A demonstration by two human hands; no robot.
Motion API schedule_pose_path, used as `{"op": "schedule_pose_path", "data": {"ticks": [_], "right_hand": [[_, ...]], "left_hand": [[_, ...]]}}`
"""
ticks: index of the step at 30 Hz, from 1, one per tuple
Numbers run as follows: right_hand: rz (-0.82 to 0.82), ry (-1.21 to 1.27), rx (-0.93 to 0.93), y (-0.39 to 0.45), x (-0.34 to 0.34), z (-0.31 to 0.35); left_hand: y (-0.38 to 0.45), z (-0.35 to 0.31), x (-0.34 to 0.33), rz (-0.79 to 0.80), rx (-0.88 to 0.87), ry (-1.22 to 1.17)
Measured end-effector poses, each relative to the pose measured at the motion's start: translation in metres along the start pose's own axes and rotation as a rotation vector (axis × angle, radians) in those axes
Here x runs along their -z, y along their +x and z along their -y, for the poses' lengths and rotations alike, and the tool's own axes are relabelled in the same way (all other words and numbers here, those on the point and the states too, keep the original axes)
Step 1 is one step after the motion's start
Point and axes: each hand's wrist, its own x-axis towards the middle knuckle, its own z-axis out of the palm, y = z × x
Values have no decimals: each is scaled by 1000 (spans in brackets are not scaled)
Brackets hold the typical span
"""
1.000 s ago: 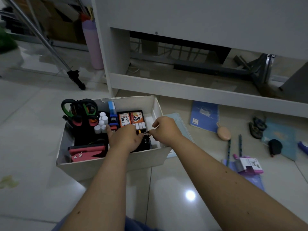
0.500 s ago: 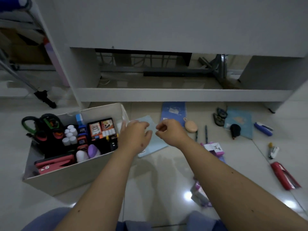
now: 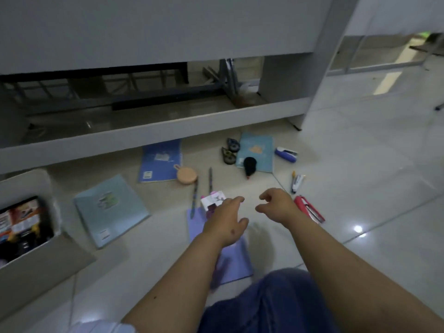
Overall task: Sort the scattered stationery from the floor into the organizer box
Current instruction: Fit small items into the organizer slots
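**Hands empty above the scattered stationery**

Both hands hang over the tiled floor [image 3: 374, 179] and hold nothing. The left hand [image 3: 224, 221] reaches forward with its fingers loosely extended, above a lilac notebook [image 3: 234, 260] and just beside a small pink-and-white box [image 3: 212, 200] that sits at the notebook's far end. The right hand [image 3: 276, 204] is a little apart from it, fingers loosely curled downward, with a red stapler [image 3: 310, 209] lying on the tiles just to its right.

The organizer box [image 3: 38, 260] sits at the left edge of view, only partly in frame, with printed ink packs [image 3: 21, 219] and dark items inside; what else it contains cannot be made out.

Stationery remains spread between the box and the hands. A pale blue notebook [image 3: 110, 210] lies near the box; beyond it lies a darker blue spiral notebook [image 3: 161, 161], with a round peach-coloured item [image 3: 187, 176] overlapping its near corner. Two pens [image 3: 203, 188] lie side by side between that item and the pink-and-white box. Farther back a teal notebook [image 3: 258, 150] has a black object [image 3: 249, 165] resting on its near edge, and two tape dispensers [image 3: 230, 151] sit just to its left. A blue stapler [image 3: 286, 153] lies to the right of the teal notebook, and a small white-and-yellow item [image 3: 297, 182] lies between it and the red stapler.
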Motion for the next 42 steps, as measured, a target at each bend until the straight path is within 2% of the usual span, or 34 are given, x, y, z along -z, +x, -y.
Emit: {"op": "schedule_pose_path", "data": {"ticks": [4,10,13,17,22,28,33,39,42], "right_hand": [[-19,41,-138,8,9,-55],[-163,-39,-351,24,12,-110],[-243,-6,-379,31,10,-129],[-245,-17,-423,38,-2,-139],[-314,-11,-342,42,-9,-129],[-365,349,-120,39,-8,-86],[-313,422,13,23,-14,-33],[-213,476,179,-1,-35,32],[-123,495,268,-15,-48,74]], "left_hand": [[32,-26,-42,91,-49,52],[73,-56,-102,273,-59,55],[84,-62,-117,307,-87,72],[89,-66,-123,327,-96,59],[84,-54,-117,310,-123,20],[73,-31,-84,199,-114,-23],[49,-17,-49,78,-62,-91],[16,11,-2,-185,-65,-246],[-12,33,37,-326,-34,-131]]}}
